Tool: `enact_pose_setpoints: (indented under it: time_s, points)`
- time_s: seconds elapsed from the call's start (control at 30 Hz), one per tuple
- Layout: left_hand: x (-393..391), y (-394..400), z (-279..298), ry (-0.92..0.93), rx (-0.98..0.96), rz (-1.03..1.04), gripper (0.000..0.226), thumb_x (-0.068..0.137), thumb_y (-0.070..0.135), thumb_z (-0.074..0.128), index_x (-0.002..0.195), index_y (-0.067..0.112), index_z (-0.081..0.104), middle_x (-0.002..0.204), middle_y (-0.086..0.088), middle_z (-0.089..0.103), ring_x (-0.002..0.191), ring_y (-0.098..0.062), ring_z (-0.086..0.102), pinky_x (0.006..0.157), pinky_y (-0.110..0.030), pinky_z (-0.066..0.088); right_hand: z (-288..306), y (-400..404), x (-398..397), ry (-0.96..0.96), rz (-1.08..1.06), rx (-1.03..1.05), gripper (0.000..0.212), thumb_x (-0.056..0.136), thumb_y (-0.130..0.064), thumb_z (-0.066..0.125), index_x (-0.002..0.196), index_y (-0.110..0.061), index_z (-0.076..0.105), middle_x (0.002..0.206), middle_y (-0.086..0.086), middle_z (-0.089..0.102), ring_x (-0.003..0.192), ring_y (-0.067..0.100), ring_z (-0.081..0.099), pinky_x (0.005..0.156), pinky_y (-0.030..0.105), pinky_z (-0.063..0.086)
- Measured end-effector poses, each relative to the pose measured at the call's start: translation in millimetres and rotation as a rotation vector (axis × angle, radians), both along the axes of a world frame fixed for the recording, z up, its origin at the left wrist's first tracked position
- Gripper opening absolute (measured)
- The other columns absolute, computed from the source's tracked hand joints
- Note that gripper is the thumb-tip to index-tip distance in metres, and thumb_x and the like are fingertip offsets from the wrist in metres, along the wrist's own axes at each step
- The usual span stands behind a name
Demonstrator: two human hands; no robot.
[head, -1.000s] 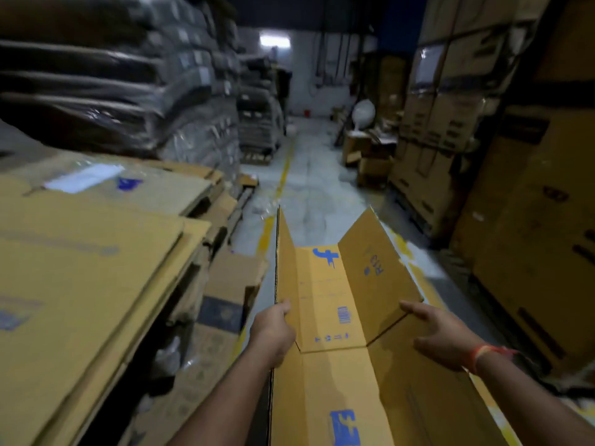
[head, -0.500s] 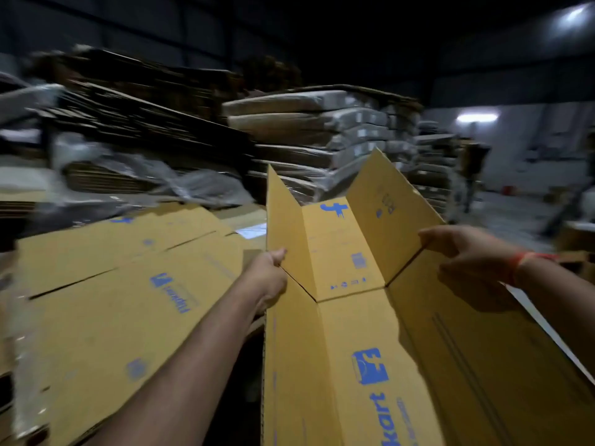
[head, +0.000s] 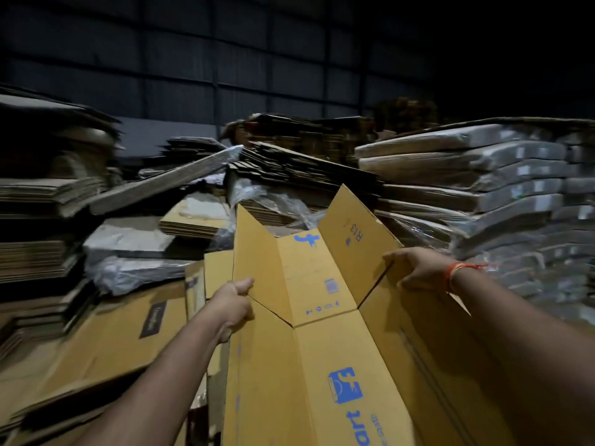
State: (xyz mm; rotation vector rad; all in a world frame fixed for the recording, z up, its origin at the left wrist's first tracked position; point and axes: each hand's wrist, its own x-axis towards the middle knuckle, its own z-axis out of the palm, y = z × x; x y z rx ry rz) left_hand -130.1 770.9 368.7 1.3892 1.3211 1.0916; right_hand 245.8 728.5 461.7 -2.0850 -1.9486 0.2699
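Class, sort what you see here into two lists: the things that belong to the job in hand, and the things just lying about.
In the job:
yellow box, opened out
left hand, gripping its left wall
right hand, gripping its right wall

Lying about:
flat cardboard sheets
wrapped bundles
loose plastic wrap

Carton (head: pixel 322 349) I held was yellow-brown with blue logo and lettering. My wrist band (head: pixel 452 274) was orange-red. Sheet (head: pixel 106 346) at eight o'clock was tan, black-labelled.
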Motion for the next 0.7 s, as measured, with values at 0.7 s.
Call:
enact_pose_setpoints:
  time_s: [0.7]
  points:
    - [-16.1,128.1,-65.6,0.002,-0.157,0.107,0.083,0.082,-0.028,0.048,0.151,0.020,0.049,0.158,-0.008,0.041,0.134,-0.034,0.043,0.102,-0.041,0.050,-92.2,183.5,1.5,-0.108,-0.009,-0.097,0.076,0.083,-0.014,0.077,0.149,-0.031,0.045,0.147,0.002,0.052,0.133,0.023,0.049,0.106,0.032,0.044]
